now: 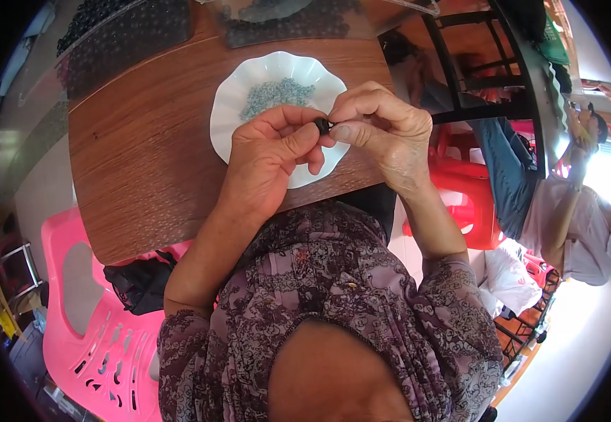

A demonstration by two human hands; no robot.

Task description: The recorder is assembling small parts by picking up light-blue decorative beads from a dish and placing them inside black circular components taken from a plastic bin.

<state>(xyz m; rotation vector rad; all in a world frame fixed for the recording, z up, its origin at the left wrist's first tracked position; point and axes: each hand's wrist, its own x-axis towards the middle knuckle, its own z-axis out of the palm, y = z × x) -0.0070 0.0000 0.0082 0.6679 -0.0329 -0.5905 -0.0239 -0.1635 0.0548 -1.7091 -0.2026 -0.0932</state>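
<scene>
Between the fingertips of my left hand (267, 158) is a small dark round piece (322, 126), glossy and almost black. The thumb and forefinger of my right hand (390, 130) close in a pinch at its right side; whatever they grip there is too small to make out. Both hands are above the near right part of a white plate (224, 105) with a wavy rim. A heap of tiny pale blue beads (274, 97) lies on the plate, partly hidden behind my left fingers.
The plate stands on a brown wooden table (137, 162). Along its far edge are clear containers of dark round pieces (291, 24). A pink plastic chair (108, 337) is at the left, red stools (471, 190) at the right. Another person (573, 218) sits farther right.
</scene>
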